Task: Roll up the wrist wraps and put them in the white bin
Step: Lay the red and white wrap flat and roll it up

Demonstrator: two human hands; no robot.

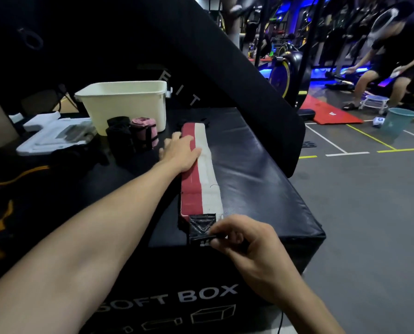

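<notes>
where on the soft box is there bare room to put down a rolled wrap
Free: the box top right of the flat red and white wrap, out to its right edge. Crowded: the far left, where the black rolls and pink roll stand before the white bin.

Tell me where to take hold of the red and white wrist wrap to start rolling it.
Grip the red and white wrist wrap at its near end, at the black tab, coming from the box's front edge. It lies flat and straight, that end overhangs slightly, and the right hand already pinches it while the left hand presses the far part.
</notes>
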